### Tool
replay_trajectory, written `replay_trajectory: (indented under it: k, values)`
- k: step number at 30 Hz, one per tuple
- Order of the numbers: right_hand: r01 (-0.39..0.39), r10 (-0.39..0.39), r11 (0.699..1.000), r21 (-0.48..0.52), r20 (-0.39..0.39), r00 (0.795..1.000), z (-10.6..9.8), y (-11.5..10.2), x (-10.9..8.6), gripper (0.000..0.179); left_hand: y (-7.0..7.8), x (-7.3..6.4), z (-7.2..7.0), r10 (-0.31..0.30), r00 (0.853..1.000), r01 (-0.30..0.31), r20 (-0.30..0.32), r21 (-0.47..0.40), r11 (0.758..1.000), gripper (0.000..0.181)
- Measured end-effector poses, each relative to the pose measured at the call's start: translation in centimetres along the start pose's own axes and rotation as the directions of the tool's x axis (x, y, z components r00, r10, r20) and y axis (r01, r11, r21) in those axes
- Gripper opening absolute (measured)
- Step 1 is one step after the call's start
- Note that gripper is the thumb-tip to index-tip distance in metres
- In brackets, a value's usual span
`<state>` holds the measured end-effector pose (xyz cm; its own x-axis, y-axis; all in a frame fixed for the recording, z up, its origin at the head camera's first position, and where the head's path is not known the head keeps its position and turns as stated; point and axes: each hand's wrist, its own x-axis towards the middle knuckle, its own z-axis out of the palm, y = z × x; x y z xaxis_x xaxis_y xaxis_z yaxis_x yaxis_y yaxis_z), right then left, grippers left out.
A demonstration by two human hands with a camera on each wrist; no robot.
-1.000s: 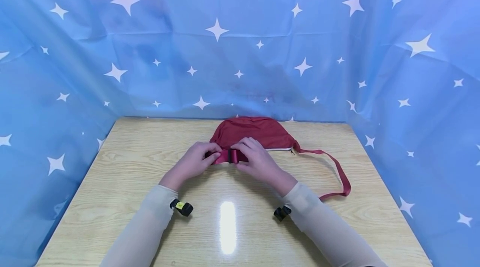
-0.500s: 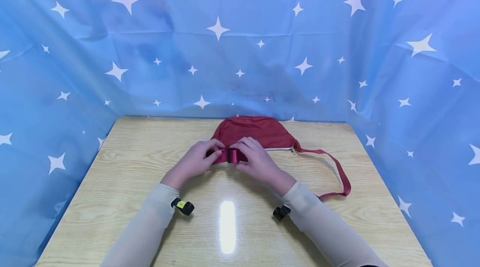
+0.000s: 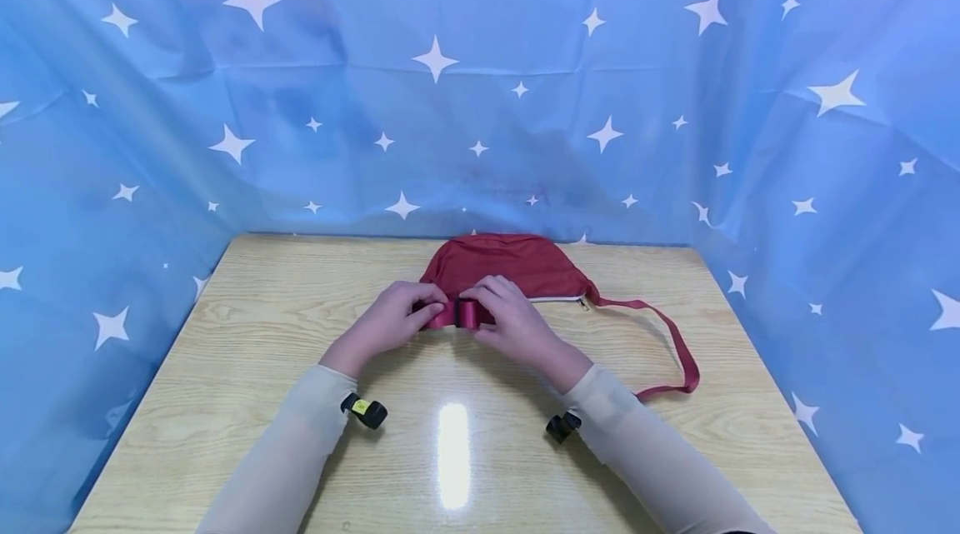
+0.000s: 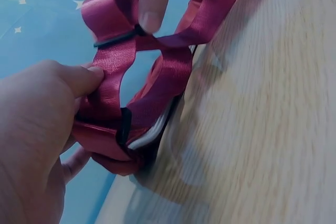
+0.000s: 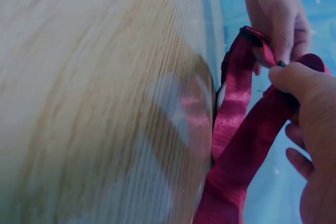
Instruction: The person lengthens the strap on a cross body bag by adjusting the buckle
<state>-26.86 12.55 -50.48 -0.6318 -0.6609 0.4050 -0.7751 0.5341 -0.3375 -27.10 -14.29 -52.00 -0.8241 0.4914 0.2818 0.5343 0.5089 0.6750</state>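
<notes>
A dark red waist bag lies at the far side of the table, its pale zipper edge towards me. In front of it my two hands hold its shiny red strap raised off the wood. My left hand pinches the strap between thumb and fingers, left of a black slider buckle. Just right of that slider my right hand pinches the strap, which stands up there in a loop. A second black fitting shows by the left fingers in the left wrist view.
From the bag's right end a longer stretch of strap curves over the wood and passes behind the right forearm. A blue curtain with white stars surrounds the pale wooden table. Light glares off the tabletop in front of the hands.
</notes>
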Motion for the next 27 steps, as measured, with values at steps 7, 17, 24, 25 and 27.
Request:
replay_trajectory:
  k: [7,17,24,25,27]
  values:
    - [-0.005,0.005,1.0,-0.005,0.003,1.0,0.3,-0.1,0.2,0.056,0.8,0.6,0.4,-0.009,1.0,0.009,0.018,-0.029,1.0,0.007]
    - [-0.022,0.022,1.0,0.01,-0.012,1.0,0.4,-0.1,0.1,0.054,1.0,-0.4,0.4,-0.083,0.996,0.084,0.023,-0.057,0.995,0.039]
    - [-0.018,0.018,0.999,0.031,-0.018,1.0,0.3,-0.1,0.1,0.05,1.1,-0.3,1.0,-0.032,0.999,0.032,-0.009,0.039,0.999,0.052]
    - [-0.02,0.02,0.999,0.032,-0.013,1.0,0.3,0.0,0.1,0.05,1.2,-0.3,1.0,-0.027,0.999,0.028,-0.018,0.054,0.998,0.052]
    - [-0.023,0.023,0.999,0.041,-0.002,1.0,0.1,0.0,0.1,0.05,1.3,-0.3,1.0,-0.025,0.999,0.028,-0.033,0.079,0.996,0.051]
